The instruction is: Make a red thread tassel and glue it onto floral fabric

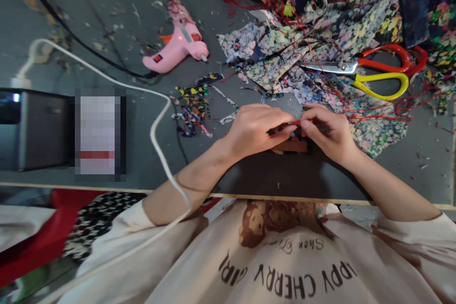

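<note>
Close together over the table's front part, both hands pinch a short stretch of red cord (296, 123). My left hand (258, 126) is closed, with thumb and fingertips on the cord's left side. From the right, my right hand (327, 134) grips it between thumb and forefinger. The cord's ends are hidden by the fingers. Under the hands lies a small brown piece (290, 146), partly covered, whose kind I cannot make out. Just beyond the right hand, floral fabric scraps (379, 135) are spread with loose red strands across them.
Scissors (381, 69) with red and yellow handles lie on the fabric pile. A pink glue gun (178, 47) rests at the back left. A white cable (156, 123) crosses over my left forearm. At left stand a dark box (44, 130) and a blurred-out rectangular item (98, 133).
</note>
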Tool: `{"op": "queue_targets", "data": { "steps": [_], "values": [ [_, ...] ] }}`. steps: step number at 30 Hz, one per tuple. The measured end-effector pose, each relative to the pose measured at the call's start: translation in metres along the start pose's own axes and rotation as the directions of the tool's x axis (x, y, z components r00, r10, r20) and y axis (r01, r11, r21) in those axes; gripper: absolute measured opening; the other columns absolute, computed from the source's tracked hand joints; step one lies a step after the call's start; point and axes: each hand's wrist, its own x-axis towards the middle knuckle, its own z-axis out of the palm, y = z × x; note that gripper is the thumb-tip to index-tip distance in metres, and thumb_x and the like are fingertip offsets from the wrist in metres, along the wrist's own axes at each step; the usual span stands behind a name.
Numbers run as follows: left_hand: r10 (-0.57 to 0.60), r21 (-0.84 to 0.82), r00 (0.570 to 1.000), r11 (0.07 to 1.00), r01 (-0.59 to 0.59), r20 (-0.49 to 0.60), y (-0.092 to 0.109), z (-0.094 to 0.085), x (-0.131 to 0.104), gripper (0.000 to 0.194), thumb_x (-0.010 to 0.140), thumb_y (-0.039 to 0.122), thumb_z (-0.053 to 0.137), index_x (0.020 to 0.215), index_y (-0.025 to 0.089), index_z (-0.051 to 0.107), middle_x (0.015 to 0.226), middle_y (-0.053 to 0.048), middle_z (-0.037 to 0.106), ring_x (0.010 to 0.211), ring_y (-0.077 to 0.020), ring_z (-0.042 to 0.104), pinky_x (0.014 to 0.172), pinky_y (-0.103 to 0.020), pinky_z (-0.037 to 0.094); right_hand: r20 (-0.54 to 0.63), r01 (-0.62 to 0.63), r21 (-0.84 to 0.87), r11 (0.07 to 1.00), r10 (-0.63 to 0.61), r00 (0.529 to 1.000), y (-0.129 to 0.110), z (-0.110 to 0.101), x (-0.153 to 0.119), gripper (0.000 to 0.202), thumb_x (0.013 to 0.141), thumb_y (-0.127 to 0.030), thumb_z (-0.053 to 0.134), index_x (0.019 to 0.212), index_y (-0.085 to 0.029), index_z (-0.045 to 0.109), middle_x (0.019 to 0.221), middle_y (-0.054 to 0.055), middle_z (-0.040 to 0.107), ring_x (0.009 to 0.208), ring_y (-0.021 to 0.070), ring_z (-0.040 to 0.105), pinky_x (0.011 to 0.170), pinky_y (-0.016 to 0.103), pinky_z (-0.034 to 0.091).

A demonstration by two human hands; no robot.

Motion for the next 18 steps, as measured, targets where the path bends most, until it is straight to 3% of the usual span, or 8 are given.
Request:
{"op": "queue_targets", "data": {
  "steps": [2, 6, 10, 12, 18],
  "values": [
    [0.001, 0.006, 1.0, 1.0, -0.001, 0.001, -0.0001, -0.0001, 0.0003, 0.016, 0.091, 0.026, 0.06, 0.08, 0.017, 0.066, 0.061, 0.003, 0.067, 0.052, -0.0073, 0.06, 0.058, -0.019, 0.044, 0.005, 0.0, -0.002, 1.0, 0.0, 1.0, 0.0, -0.0005, -0.0005, 0.016, 0.093, -0.021, 0.05, 0.079, -0.02, 0.057, 0.066, -0.002, 0.054, 0.065, 0.0112, 0.051, 0.088, 0.033, 0.049],
    [0.005, 0.012, 1.0, 1.0, -0.005, -0.008, -0.0006, 0.0001, 0.0003, 0.017, 0.091, 0.025, 0.059, 0.078, 0.016, 0.065, 0.06, 0.004, 0.066, 0.052, -0.0073, 0.059, 0.058, -0.019, 0.043, 0.017, -0.017, -0.009, 1.0, 0.017, 1.0, -0.0006, -0.0019, -0.0015, 0.012, 0.093, -0.022, 0.05, 0.084, -0.019, 0.059, 0.068, -0.001, 0.052, 0.068, 0.0119, 0.051, 0.073, 0.028, 0.046],
    [0.003, 0.021, 1.0, 1.0, -0.003, -0.017, -0.0016, 0.0011, -0.0003, 0.018, 0.091, 0.024, 0.059, 0.075, 0.017, 0.064, 0.057, 0.004, 0.064, 0.05, -0.0071, 0.057, 0.056, -0.02, 0.041, 0.027, -0.045, -0.004, 0.999, 0.045, 0.999, -0.0016, -0.0019, -0.0017, 0.013, 0.089, -0.021, 0.056, 0.1, -0.018, 0.06, 0.063, -0.005, 0.042, 0.062, 0.0107, 0.046, 0.067, 0.026, 0.042],
    [0.001, 0.016, 1.0, 1.0, -0.001, -0.017, -0.0019, 0.0013, -0.0006, 0.015, 0.089, 0.022, 0.059, 0.075, 0.017, 0.063, 0.057, 0.004, 0.063, 0.05, -0.0071, 0.057, 0.056, -0.02, 0.041, 0.011, -0.026, -0.015, 1.0, 0.027, 1.0, -0.002, -0.0011, -0.0013, 0.012, 0.087, -0.019, 0.057, 0.099, -0.019, 0.06, 0.061, -0.006, 0.039, 0.06, 0.0101, 0.045, 0.067, 0.026, 0.042],
    [-0.052, -0.02, 0.998, 0.998, 0.053, 0.043, 0.0003, -0.002, -0.0002, 0.009, 0.087, 0.022, 0.06, 0.081, 0.017, 0.063, 0.062, 0.005, 0.066, 0.052, -0.0069, 0.058, 0.058, -0.019, 0.042, -0.021, -0.013, -0.063, 0.998, 0.011, 1.0, -0.0035, 0.0003, 0.0008, 0.011, 0.089, -0.015, 0.054, 0.082, -0.018, 0.062, 0.066, -0.002, 0.055, 0.06, 0.009, 0.047, 0.066, 0.025, 0.042]
  ]
}}
